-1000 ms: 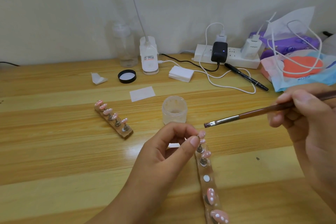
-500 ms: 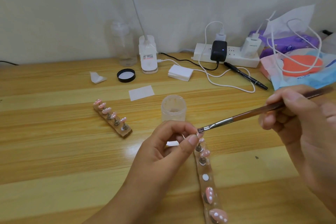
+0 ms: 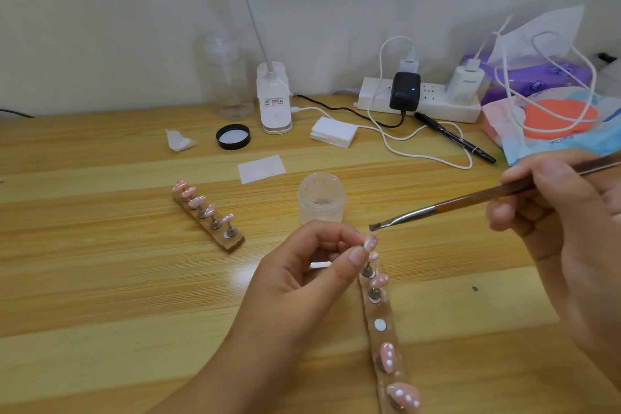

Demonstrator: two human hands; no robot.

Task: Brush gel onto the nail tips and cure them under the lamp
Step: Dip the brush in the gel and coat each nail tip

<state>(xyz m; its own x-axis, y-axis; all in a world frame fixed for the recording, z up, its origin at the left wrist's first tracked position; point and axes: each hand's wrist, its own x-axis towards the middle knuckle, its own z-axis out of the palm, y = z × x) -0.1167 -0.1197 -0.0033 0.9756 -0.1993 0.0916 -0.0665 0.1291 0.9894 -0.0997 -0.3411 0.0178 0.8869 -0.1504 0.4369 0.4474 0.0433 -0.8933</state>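
Gel-brushing step in hand. Nail tip (image 3: 370, 241) being pinched by left hand (image 3: 302, 265), grip narrow, thumb against forefinger, above far end of holder strip (image 3: 383, 312) on table (image 3: 100, 279). Brush (image 3: 453, 205) being held by right hand (image 3: 554, 212), grip curled round handle; bristles being hovered just beside tip, apart. Next move, as judged: light, steady contact being called for.

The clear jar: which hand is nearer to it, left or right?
Left. The left hand sits just on the near side of the jar, pinching a nail tip. The right hand, holding the brush, is farther off to the jar's right.
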